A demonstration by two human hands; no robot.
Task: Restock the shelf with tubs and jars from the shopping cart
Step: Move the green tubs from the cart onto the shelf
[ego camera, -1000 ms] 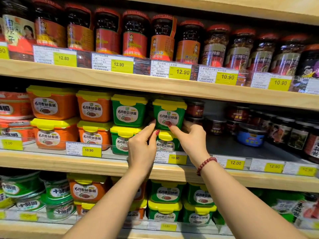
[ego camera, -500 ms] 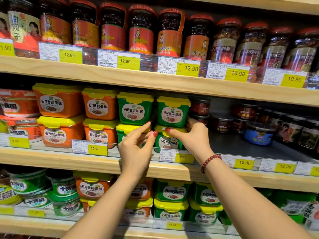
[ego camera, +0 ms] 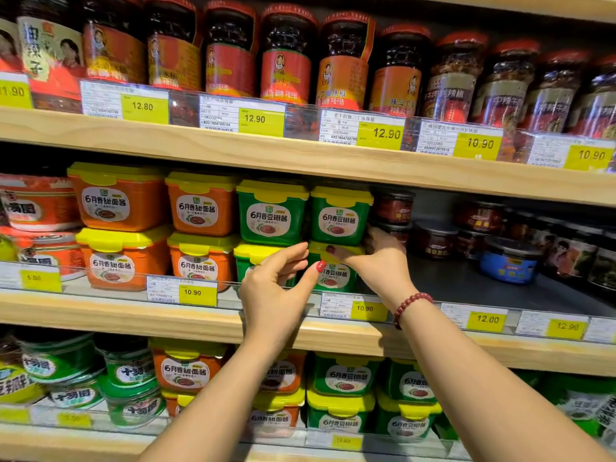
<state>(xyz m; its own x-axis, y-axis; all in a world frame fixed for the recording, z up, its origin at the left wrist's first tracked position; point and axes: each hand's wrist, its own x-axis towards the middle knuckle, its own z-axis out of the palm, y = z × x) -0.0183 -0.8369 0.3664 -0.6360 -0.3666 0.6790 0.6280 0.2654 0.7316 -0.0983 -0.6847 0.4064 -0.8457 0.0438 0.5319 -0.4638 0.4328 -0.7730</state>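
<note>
Tubs, head view (the only view).

Item: top tub (ego camera: 340,216), green with a yellow lid, label facing out. It stands square on the bottom tub (ego camera: 335,278), which is of the same kind. The pair forms the rightmost tub column on the middle shelf (ego camera: 166,311), close beside the neighbouring green column (ego camera: 271,213). Whether the two columns touch cannot be told.

Right hand (ego camera: 380,258), bead bracelet (ego camera: 411,306) at the wrist: the nearer hand.
- The thumb lies flat along the front of the bottom tub's lid.
- The fingers (ego camera: 373,236) curl round the column's right side at the seam where the two tubs meet.
- The top tub sits directly above the thumb and to the left of the fingers.
- Grip or mere steadying touch: cannot tell.

Left hand (ego camera: 276,291):
- Thumb and forefinger are spread wide and hold nothing, in front of the neighbouring column's lower tub.
- The top tub lies up and to the right of these fingertips, apart from them.

Axis: the top tub's long side runs along the shelf front, in line with the span between the two hands.

Judgement: the tub appears placed, with only squaring left. Any last nudge falls to the right hand, leftward or back. The small jars (ego camera: 393,208) stand just behind its fingers and could be knocked.
</note>
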